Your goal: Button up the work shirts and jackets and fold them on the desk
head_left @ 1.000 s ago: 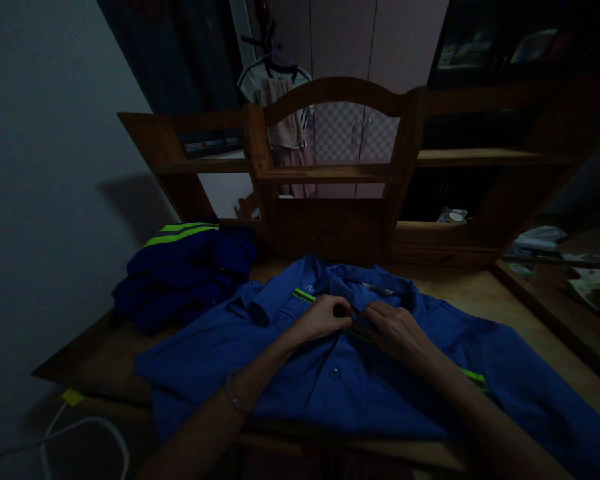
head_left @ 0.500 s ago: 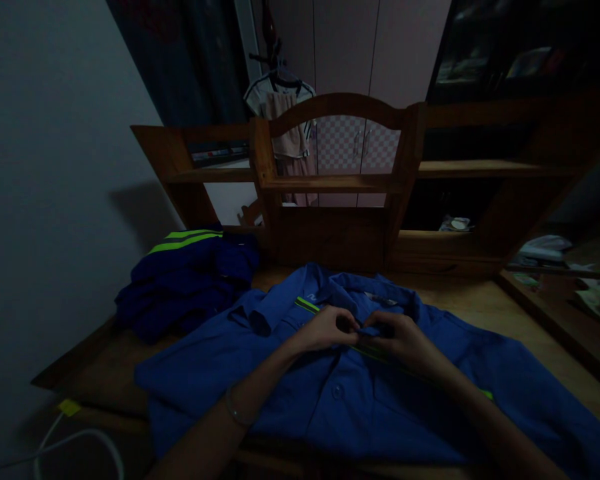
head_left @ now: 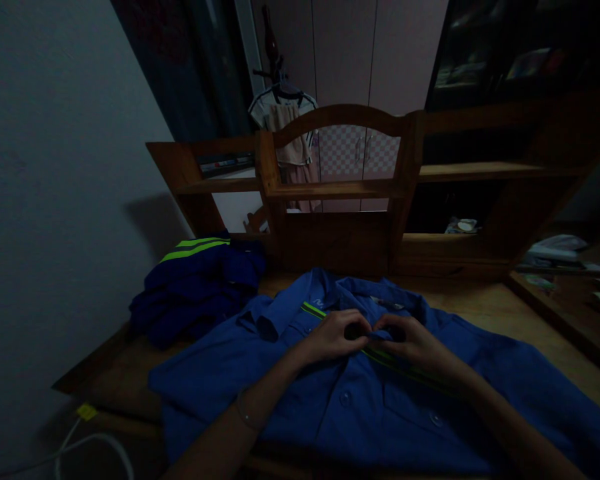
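- Wooden desk [head_left: 470,303] had open room at far right.
- Blue button-up work shirt [head_left: 365,420] lay spread on it, reaching near edge.
- Left hand [head_left: 341,333] pinched shirt front below collar.
- Right hand [head_left: 413,339] pinched front too, fingertips just beside left's.

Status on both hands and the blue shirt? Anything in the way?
Left hand and right hand close together, pinching the shirt front. Blue shirt spread out, face up. Nothing seen blocking; dark blue clothes pile off left.
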`<move>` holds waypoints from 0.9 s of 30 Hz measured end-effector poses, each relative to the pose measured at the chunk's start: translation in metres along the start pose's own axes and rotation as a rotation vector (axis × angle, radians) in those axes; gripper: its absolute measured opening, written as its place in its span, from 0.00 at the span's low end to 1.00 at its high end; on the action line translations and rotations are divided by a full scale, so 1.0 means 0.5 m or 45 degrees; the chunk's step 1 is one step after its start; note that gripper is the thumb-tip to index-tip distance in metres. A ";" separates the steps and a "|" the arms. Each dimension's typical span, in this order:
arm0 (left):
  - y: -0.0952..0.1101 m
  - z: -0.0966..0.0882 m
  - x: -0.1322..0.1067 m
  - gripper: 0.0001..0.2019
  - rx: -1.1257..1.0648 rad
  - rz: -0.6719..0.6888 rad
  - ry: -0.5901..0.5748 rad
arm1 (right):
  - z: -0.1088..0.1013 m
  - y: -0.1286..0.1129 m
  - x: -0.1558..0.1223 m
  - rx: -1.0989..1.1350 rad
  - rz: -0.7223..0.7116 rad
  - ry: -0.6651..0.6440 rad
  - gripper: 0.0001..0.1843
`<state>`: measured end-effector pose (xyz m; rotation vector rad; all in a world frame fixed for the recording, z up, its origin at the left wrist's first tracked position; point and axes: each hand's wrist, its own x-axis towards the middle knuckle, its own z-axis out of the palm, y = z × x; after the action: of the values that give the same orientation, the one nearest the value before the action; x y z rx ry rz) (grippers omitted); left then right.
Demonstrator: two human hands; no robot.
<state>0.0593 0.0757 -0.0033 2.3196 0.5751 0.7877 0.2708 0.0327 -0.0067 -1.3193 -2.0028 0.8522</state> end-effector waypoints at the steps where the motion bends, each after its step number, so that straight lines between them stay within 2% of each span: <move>1: 0.000 0.002 -0.001 0.07 0.041 0.005 0.026 | -0.001 -0.001 -0.001 -0.017 -0.015 0.012 0.18; 4: 0.002 0.005 -0.003 0.07 0.120 0.010 0.062 | 0.000 -0.004 -0.004 -0.052 -0.059 0.036 0.17; 13: 0.003 0.002 0.001 0.07 0.135 -0.082 0.040 | 0.013 0.002 -0.006 -0.192 -0.214 0.115 0.08; 17: -0.007 0.015 0.003 0.08 0.149 -0.167 0.086 | 0.019 0.002 -0.005 -0.329 -0.272 0.188 0.10; 21: -0.016 0.029 0.004 0.09 0.163 -0.208 0.090 | 0.025 0.007 -0.003 -0.360 -0.225 0.209 0.10; 27: -0.012 0.055 -0.007 0.09 0.292 -0.209 0.136 | 0.017 0.011 -0.004 -0.226 -0.053 0.150 0.10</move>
<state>0.0739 0.0666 -0.0261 2.4065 0.9340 0.8070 0.2681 0.0309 -0.0166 -1.3854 -2.0424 0.5742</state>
